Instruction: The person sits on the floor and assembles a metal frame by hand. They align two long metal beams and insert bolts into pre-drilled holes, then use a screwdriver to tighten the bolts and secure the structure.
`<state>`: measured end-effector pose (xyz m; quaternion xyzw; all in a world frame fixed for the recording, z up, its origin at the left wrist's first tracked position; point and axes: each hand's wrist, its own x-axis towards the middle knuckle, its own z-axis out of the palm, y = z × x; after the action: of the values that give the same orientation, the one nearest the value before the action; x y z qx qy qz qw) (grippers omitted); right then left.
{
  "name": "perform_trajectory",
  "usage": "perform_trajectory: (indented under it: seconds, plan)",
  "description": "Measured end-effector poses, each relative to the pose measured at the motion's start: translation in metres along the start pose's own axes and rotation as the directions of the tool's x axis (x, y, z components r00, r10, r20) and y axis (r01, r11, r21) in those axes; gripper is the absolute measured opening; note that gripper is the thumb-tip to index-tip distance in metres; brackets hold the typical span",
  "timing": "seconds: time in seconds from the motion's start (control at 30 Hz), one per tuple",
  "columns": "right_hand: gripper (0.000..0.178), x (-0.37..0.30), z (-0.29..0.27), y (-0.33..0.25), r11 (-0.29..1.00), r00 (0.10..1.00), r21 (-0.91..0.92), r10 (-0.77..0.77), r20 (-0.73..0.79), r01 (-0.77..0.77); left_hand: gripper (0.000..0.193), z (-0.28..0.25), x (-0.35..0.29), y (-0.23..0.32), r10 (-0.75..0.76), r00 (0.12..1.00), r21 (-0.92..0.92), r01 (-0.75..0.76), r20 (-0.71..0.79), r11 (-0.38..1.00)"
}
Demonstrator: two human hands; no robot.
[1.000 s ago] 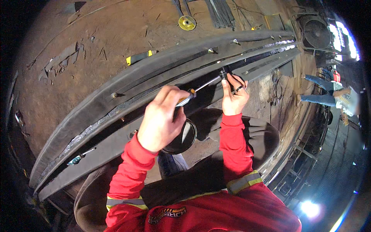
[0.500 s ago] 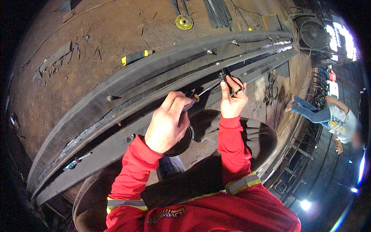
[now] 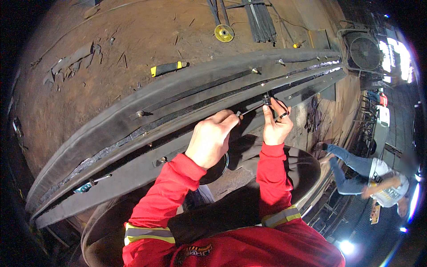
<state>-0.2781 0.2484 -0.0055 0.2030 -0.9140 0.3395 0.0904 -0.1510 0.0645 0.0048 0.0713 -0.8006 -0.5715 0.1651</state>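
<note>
My left hand [image 3: 208, 141] is closed around a screwdriver, whose handle is mostly hidden in the fingers. Its metal shaft [image 3: 252, 110] runs right toward my right hand [image 3: 276, 127]. There, thumb and fingers pinch a small black cylindrical fitting [image 3: 267, 100]; whether the tip touches it I cannot tell. Both hands are over the near side of a long, curved dark panel [image 3: 111, 118] with slots and small studs. A second screwdriver [image 3: 84, 187], with a teal handle, lies at the panel's near left end.
A yellow-and-black utility knife [image 3: 168, 69] lies on the dirt floor [image 3: 142, 26] beyond the panel. Farther right are a yellow disc [image 3: 223, 33], dark strips [image 3: 259, 24] and a round fan [image 3: 364, 52]. Another person [image 3: 376, 178] is at the right.
The view has shifted, so the panel appears farther right and lower. My left hand has come slightly nearer the right and covers more of the screwdriver handle. The other person's pose has changed.
</note>
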Motion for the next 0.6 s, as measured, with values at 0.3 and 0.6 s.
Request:
perform_trajectory:
  seconds: [0.3,0.6]
  plan:
    - [0.029,-0.002,0.001,0.003,0.998,0.999,-0.038,-0.049,-0.018,0.048,0.02,-0.001,0.006,0.029,-0.027,0.997,0.098,0.033,-0.071,0.995]
    - [0.027,-0.001,0.002,0.012,0.99,0.996,-0.12,-0.074,-0.046,0.068,0.039,0.061,0.088,0.119,0.152,0.972,-0.056,-0.165,-0.181,0.985]
